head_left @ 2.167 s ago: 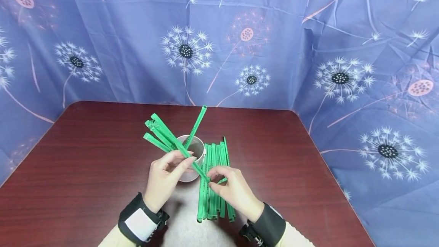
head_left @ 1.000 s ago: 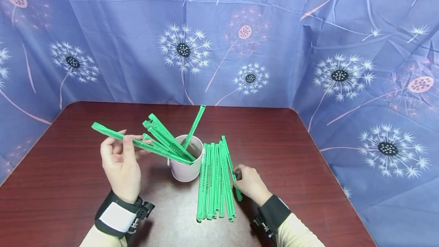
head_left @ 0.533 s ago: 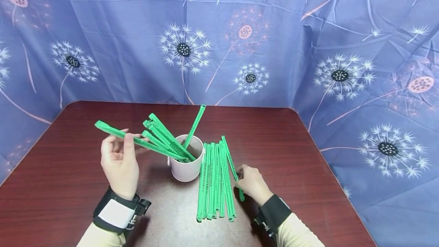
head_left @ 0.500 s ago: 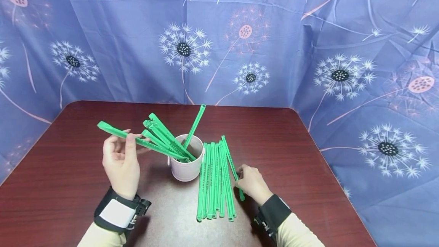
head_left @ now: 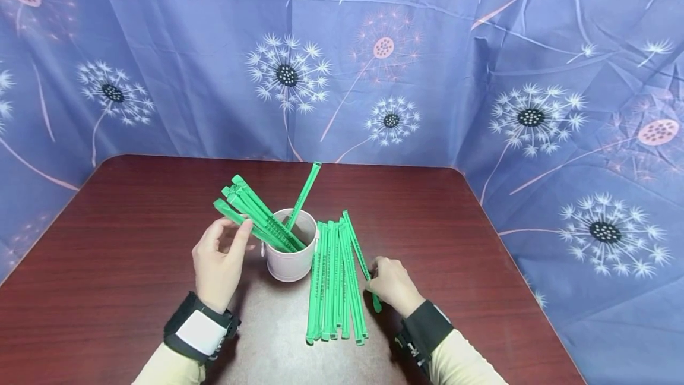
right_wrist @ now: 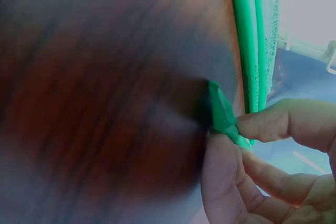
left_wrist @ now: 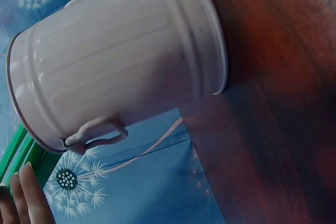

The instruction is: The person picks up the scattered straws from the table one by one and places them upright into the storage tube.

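A small white metal bucket (head_left: 290,267) stands left of the table's middle, several green wrapped straws leaning out of its mouth. At its left side my left hand (head_left: 220,260) pinches a wrapped straw (head_left: 228,211) between thumb and fingers; the straw's lower end is inside the bucket. In the left wrist view the bucket's wall (left_wrist: 115,51) fills much of the picture, with fingertips (left_wrist: 32,195) by the straws at the rim. My right hand (head_left: 394,285) pinches another wrapped straw (head_left: 356,245) near its close end, seen also as a green tip (right_wrist: 221,111) in the right wrist view.
Several wrapped straws (head_left: 330,290) lie side by side in a row just right of the bucket. The dark red table (head_left: 454,242) ends at the back against a blue dandelion-print cloth (head_left: 342,64).
My left hand moved right to the bucket, and its straw went from the hands' grasp down into the bucket. My right hand released that straw's end, moved right and took hold of another straw.
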Available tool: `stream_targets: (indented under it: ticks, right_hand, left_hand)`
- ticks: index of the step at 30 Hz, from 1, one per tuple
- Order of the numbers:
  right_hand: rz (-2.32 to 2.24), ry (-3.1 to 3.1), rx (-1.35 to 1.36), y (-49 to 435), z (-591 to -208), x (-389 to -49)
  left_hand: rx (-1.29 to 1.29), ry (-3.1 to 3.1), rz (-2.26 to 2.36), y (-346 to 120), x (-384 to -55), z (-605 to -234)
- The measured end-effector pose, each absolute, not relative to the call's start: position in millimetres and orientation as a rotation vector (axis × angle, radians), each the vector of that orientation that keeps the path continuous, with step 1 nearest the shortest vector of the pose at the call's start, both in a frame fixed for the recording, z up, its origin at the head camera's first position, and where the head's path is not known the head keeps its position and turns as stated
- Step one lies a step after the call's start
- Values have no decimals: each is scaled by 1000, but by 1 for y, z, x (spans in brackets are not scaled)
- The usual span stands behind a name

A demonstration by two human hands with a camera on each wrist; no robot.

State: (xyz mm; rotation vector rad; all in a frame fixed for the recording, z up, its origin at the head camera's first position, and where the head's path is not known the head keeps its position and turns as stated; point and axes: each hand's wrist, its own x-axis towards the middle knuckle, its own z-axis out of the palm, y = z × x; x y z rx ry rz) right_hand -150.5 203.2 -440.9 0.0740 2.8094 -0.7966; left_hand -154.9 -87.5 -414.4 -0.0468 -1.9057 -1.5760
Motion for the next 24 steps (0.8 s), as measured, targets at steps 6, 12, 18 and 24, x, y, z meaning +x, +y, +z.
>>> stream_targets:
  ticks: [6,12,18,24]
  right_hand:
    - [-829,2792,66,203,-442,-150]
    - [-851,2778,68,203,-443,-151]
    - [-896,2762,55,203,-444,-151]
    - [-1046,2722,69,203,-445,-151]
  left_hand:
    - [-51,-2075,-1428,-89,-157,-419]
    - [-24,-2157,-1411,-90,-156,-417]
    - [59,-2222,-1511,-90,-154,-415]
    - [84,-2257,-1681,-88,-154,-419]
